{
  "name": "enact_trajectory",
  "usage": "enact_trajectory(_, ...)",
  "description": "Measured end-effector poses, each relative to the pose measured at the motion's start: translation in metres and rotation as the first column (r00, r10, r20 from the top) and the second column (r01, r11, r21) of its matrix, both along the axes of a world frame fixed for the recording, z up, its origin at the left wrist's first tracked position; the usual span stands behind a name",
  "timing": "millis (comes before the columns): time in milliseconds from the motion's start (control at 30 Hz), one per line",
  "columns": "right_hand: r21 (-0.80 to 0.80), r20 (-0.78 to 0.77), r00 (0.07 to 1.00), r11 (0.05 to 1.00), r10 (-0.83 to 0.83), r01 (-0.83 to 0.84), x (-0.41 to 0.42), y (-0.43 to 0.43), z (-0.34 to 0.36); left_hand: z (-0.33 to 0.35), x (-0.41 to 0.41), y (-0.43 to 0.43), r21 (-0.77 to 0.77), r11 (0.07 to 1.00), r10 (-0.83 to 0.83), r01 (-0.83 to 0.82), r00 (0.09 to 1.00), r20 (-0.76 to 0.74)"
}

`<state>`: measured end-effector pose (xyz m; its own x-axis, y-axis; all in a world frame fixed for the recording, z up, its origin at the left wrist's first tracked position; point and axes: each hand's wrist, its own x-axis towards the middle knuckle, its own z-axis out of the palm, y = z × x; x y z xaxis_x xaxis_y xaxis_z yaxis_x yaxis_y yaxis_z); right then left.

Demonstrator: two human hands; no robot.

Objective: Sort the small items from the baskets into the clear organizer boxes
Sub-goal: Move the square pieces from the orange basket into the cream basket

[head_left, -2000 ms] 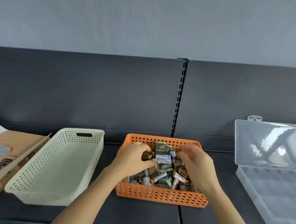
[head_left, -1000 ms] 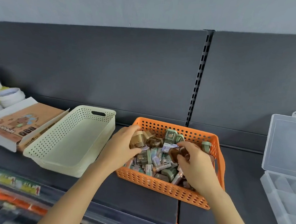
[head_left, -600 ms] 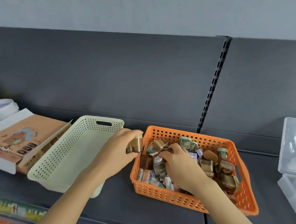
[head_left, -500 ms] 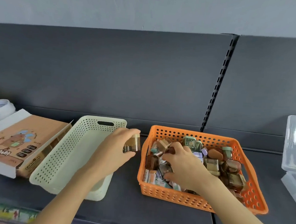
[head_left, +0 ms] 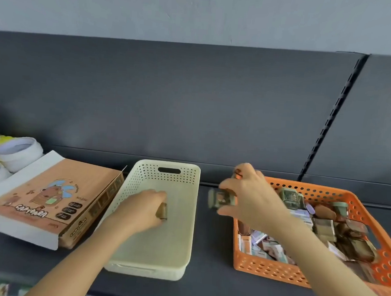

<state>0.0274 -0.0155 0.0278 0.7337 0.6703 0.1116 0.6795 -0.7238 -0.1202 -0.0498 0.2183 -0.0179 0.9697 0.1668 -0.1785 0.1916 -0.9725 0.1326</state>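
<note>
**Two hands carrying small items beside the cream basket**

The cream perforated plastic basket (head_left: 159, 249) is sitting on the dark grey shelf (head_left: 205, 287), and everything else is placed around it. The left hand (head_left: 140, 210) is reaching down inside this basket, over its floor, with the fingers curled around a small tan block-shaped item (head_left: 162, 211) that is poking out past the fingertips. Whether the item is touching the basket floor cannot be told.

To the right of the cream basket, above the strip of shelf between the two baskets, the right hand (head_left: 249, 197) is hanging in the air, pinching a small olive-green and tan boxy item (head_left: 221, 199) between thumb and fingers; the item is blurred, so its details are not readable. A second small piece seems to be tucked at the top of the same hand, but it is too smeared to name.

Further right of the cream basket, the orange perforated plastic basket (head_left: 274, 269) is holding a heap of small brown, green and pastel items (head_left: 318, 223). To the left of the cream basket, nearly touching its rim, an orange cardboard box printed with a cartoon animal (head_left: 47, 197) is lying flat. Beyond that box, white round tubs (head_left: 19, 154) are standing near the left edge.
</note>
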Motion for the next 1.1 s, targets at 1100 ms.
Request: enact_trajectory(1100,0.073,-0.129,0.988,0.993,-0.084,0.094,0.037,-0.062,-0.02,0.032,0.031,-0.114,-0.329,0.912,-0.114,0.245,0.922,0.37)
